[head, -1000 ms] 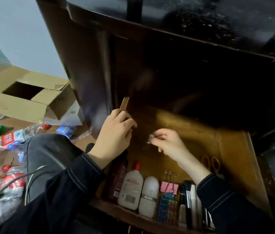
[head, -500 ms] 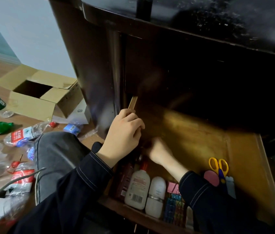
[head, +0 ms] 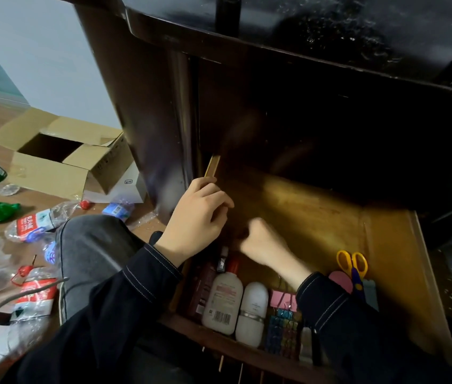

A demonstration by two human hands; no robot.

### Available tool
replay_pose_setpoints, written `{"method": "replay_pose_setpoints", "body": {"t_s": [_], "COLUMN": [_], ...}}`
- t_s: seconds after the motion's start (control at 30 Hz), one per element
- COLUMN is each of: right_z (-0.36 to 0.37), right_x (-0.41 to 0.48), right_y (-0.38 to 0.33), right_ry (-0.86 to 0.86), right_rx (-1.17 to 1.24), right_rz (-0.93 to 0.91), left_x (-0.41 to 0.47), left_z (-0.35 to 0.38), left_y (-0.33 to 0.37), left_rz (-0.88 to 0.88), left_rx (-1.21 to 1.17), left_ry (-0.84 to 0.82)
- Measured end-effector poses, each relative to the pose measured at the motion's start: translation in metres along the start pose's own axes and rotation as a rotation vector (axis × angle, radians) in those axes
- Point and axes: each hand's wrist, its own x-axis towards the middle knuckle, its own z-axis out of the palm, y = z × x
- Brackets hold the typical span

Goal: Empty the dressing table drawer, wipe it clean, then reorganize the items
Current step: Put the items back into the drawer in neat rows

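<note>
Dark dressing table point(head: 302, 79) filled the upper frame. Its drawer point(head: 316, 217) was pulled out toward the person, wooden floor mostly bare. An open cardboard box point(head: 61, 162) sat on the room floor to the left, among crushed plastic bottles point(head: 36, 223). Left hand point(head: 194, 220) gripped the drawer's left side wall, fingers curled over its top edge. Right hand point(head: 263, 242) was inside the drawer just behind the bottles, fingers curled under; motion blur, couldn't tell if they pinched anything. Lined up along the front edge were a dark red bottle point(head: 201, 289), white lotion bottle point(head: 223, 300), white roll-on point(head: 254, 309) and binder clips point(head: 284, 299), with yellow scissors point(head: 352, 266) further right. My read: emptying done, reorganizing partway. No cloth in view, so the wipe is unconfirmed. Right sleeve point(head: 344, 314) covered items at the front; the drawer's back was lost in shadow.
</note>
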Motion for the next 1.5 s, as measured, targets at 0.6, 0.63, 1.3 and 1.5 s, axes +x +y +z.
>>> {"method": "replay_pose_setpoints", "body": {"t_s": [0.6,0.63,1.3,1.5], "right_z": [-0.046,-0.045,-0.071,-0.083], "right_x": [-0.236,-0.238,-0.184,-0.137], "right_y": [0.102,0.103,0.099,0.106], "right_ry": [0.129,0.185,0.574,0.761], "right_rx": [-0.096,-0.123,-0.395,-0.492], "right_rz": [-0.361,-0.392,-0.561,-0.556], "left_x": [-0.112,-0.112,-0.060,-0.015], "left_z": [-0.003,-0.003,0.022,0.040], "left_y": [0.066,0.067,0.041,0.026], "left_rz": [0.432,0.441,0.558,0.545], "left_rx": [-0.072,-0.079,-0.009,0.038], "left_ry": [-0.394,-0.381,-0.069,0.088]}}
